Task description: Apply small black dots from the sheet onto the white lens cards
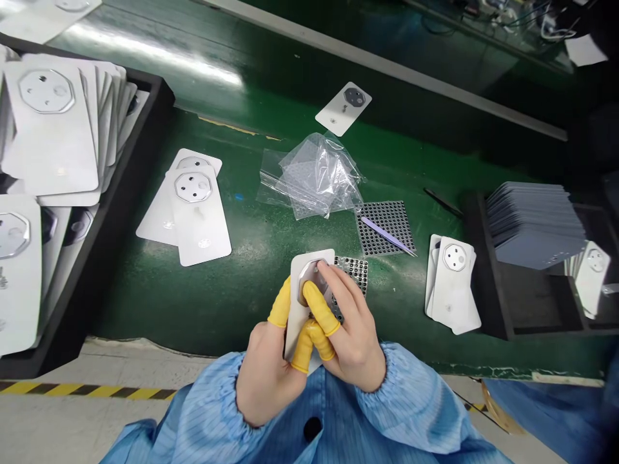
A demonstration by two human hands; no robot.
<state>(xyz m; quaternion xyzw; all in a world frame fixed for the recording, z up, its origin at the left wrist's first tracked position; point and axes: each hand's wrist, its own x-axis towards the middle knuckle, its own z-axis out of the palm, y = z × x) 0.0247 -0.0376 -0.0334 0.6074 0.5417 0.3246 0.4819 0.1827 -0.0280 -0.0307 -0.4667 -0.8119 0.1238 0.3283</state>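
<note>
A white phone back cover with a metallic octagonal camera ring is held tilted near the table's front edge. My left hand grips it along its left side and lower part, with yellow finger cots on the fingers. On its face, the fingers of my right hand press at the camera ring, one of them in a yellow cot. Partly hidden behind my right hand lies a sheet of small black dots. Lilac tweezers rest across a second dotted sheet just beyond.
Clear plastic bags lie mid-table, with a single cover behind. Two overlapping covers lie left, near a black tray of covers. Stacked covers sit right, beside a black tray holding grey sheets.
</note>
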